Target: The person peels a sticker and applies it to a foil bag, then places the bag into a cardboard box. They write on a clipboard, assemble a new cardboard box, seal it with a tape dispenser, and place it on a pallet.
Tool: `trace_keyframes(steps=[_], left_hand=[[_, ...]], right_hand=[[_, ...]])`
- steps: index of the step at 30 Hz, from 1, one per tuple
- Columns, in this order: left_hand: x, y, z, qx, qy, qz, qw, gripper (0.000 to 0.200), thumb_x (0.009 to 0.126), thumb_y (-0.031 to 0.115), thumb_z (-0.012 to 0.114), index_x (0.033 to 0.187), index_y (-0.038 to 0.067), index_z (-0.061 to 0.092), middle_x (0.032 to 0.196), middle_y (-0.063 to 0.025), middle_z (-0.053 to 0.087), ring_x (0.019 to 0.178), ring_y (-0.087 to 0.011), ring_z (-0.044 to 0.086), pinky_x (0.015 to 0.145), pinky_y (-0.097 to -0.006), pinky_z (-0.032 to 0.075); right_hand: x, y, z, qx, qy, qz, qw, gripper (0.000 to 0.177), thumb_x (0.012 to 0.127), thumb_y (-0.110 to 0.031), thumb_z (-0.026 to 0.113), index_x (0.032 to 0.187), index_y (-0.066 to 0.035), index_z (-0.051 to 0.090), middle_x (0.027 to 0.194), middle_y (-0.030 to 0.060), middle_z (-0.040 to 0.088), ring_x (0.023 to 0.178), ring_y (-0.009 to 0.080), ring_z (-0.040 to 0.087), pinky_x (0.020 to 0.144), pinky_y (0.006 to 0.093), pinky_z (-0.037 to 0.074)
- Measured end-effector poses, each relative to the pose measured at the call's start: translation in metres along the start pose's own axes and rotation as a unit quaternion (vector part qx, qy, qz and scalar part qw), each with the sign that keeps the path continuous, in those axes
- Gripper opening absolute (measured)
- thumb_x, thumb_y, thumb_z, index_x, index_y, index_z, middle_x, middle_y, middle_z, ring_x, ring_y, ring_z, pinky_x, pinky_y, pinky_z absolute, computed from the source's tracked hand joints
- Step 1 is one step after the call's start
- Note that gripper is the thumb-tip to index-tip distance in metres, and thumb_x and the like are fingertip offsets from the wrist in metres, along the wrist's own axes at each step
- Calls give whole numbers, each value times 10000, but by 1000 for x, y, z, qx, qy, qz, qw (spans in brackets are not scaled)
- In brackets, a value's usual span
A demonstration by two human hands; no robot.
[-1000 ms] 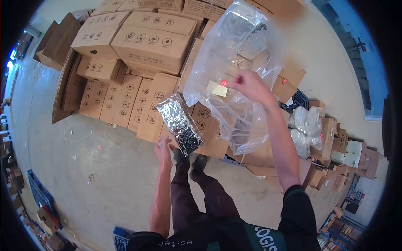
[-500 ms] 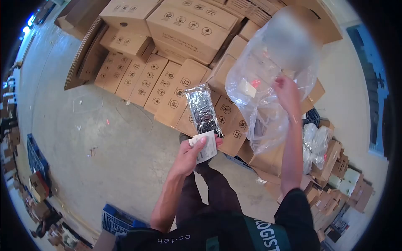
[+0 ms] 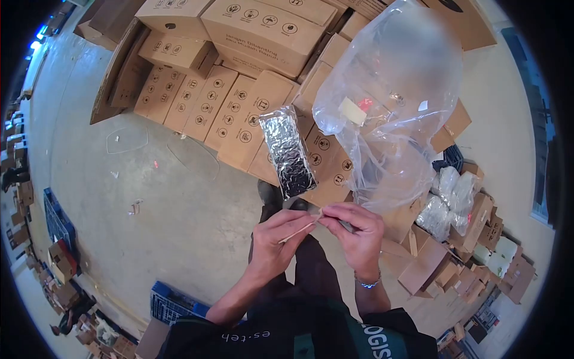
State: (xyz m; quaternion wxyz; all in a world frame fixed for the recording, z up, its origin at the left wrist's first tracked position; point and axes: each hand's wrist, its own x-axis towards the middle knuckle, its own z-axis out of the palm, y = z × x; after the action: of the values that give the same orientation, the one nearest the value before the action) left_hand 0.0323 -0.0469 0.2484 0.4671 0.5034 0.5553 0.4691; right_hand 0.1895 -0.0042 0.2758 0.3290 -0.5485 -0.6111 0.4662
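My left hand [image 3: 276, 240] is closed on white printed labels [image 3: 297, 233], which are turned nearly edge-on. The thumb and fingertips of my right hand [image 3: 356, 232] pinch at the labels' far corner, close to my left fingertips. What exactly the right fingers grip is too small to make out. Just beyond both hands, a silver foil-wrapped package [image 3: 287, 151] lies on the cardboard boxes [image 3: 256, 113], touched by neither hand. To its right spreads a large clear plastic bag [image 3: 391, 158], with a cream card [image 3: 353, 111] and a small white scrap [image 3: 423, 106] on it.
Larger printed cartons [image 3: 263, 36] are stacked at the back. Plastic-wrapped bundles [image 3: 448, 200] and opened boxes [image 3: 421, 263] lie on the right. Blue pallets [image 3: 170, 305] stand on the floor [image 3: 179, 227] to the left, and a person [image 3: 72, 314] is at the far lower left.
My right hand has come away from the plastic bag and down to the labels in my left hand. The labels have turned from face-up to edge-on. A white scrap now shows on the bag.
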Motion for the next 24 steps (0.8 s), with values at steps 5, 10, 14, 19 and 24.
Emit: trace_keyframes(steps=[5,10,14,19,24], left_hand=[[2,5,-10,72,-38,95,992,253,713,-41,686,955,32,699,896,-97,666,791,-226,647,673,-300,518],[-2,5,-20,110,-38,156,981,310,649,-3,705,954,50,704,903,-80,667,794,-234,647,674,-315,526],[-4,9,-24,133,-31,190,972,322,637,35,704,958,54,706,906,-76,668,792,-246,646,662,-319,529],[-7,10,-30,138,-46,210,967,373,632,61,698,1003,27,679,926,-90,652,825,-258,630,672,-323,528],[-9,12,-33,131,-7,206,970,368,625,35,711,992,27,684,920,-95,654,805,-262,635,667,-325,530]], right_hand=[[0,2,-14,40,-69,11,997,150,698,26,733,832,-3,674,850,88,687,769,186,669,681,265,512],[1,0,-13,23,-110,-61,992,163,676,44,721,788,-23,624,831,78,680,752,191,665,671,278,512],[3,-6,-10,3,-109,-127,986,200,633,65,722,769,-31,611,795,92,670,720,188,648,653,275,506],[3,-11,-8,-15,-122,-152,981,210,628,43,727,757,-49,589,790,84,669,711,191,645,637,281,503],[-2,-11,0,47,-89,-143,985,243,646,58,724,816,-44,583,813,77,672,687,205,641,609,287,506]])
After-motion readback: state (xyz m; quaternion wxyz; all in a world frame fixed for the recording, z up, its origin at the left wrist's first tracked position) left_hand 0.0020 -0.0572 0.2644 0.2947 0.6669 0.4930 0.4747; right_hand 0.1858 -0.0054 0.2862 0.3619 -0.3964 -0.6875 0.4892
